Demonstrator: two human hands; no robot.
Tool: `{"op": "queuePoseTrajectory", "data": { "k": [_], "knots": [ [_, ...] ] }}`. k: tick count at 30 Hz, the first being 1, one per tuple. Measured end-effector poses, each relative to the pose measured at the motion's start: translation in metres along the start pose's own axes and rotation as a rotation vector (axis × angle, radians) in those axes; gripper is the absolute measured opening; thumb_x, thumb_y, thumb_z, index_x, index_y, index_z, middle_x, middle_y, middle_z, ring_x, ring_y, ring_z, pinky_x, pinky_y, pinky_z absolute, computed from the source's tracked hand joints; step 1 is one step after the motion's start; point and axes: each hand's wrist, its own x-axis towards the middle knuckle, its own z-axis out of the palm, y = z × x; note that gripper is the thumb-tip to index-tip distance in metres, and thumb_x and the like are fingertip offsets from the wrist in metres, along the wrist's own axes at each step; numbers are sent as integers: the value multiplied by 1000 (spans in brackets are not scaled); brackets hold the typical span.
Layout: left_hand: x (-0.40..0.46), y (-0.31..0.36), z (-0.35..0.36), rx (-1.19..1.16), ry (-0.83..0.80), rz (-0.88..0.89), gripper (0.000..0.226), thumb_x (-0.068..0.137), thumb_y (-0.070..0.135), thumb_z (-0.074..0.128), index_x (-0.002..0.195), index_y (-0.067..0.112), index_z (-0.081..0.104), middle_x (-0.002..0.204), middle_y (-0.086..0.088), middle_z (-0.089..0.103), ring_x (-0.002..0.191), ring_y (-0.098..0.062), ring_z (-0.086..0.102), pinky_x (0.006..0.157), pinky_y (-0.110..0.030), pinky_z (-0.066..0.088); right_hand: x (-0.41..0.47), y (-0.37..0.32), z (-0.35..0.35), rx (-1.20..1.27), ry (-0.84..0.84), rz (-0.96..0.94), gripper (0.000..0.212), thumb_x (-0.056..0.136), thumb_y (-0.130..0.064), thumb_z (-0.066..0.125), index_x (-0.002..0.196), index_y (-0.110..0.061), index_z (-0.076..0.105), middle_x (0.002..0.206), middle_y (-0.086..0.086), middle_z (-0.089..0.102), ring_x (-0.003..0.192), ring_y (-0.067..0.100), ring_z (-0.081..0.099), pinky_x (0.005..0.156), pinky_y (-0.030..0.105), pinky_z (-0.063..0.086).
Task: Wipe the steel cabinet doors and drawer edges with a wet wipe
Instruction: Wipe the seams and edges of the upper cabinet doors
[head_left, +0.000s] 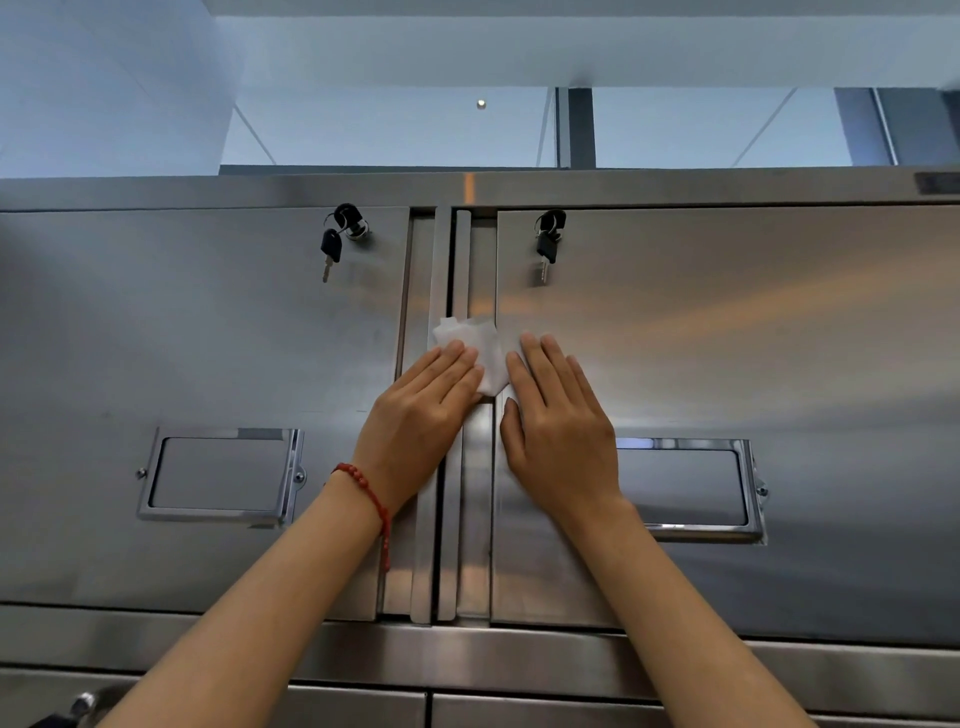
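Our left hand and right hand are lying flat, fingers straight, pressing a crumpled white, seemingly damp wet wipe over the central seam between the steel cabinet doors.

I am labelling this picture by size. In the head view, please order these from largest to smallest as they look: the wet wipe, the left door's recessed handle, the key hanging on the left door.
1. Recessed handle, clearly largest.
2. Wet wipe; the hands cover part of it.
3. Hanging key, smallest.
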Motion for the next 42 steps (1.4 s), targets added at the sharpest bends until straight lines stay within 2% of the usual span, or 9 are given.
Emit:
{"op": "queuePoseTrajectory", "data": {
  "k": [11, 19, 24, 42],
  "knots": [
    [5, -2, -1, 1, -5, -14, 41, 65, -5, 80, 103, -10, 66, 108, -27, 64, 101, -39, 62, 79, -53, 54, 0, 1, 0, 12, -24, 5, 42, 86, -13, 57, 125, 3, 56, 135, 23, 50, 128, 35, 44, 107, 47, 35],
    [14, -9, -1, 21, 5, 0, 39, 65, -6, 80, 102, -9, 67, 108, -26, 64, 101, -39, 63, 78, -52, 54, -1, 2, 2, 11, -13, 2, 43, 85, -12, 61, 125, 2, 56, 135, 22, 50, 129, 35, 44, 106, 48, 38],
    [8, -4, 1, -3, 16, -26, 40, 65, -6, 80, 102, -10, 67, 108, -27, 64, 101, -39, 62, 79, -52, 54, 0, 2, 3, -1, 11, -1, 43, 85, -15, 54, 124, 2, 57, 134, 21, 52, 128, 33, 45, 105, 46, 38],
    [13, -6, -3, 4, 5, -14, 40, 63, -5, 81, 101, -9, 67, 107, -27, 65, 100, -39, 63, 77, -52, 54, 0, 2, 3, -18, -10, -2, 43, 86, -16, 52, 125, 2, 57, 134, 21, 51, 128, 34, 45, 104, 47, 40]
  ]
}}
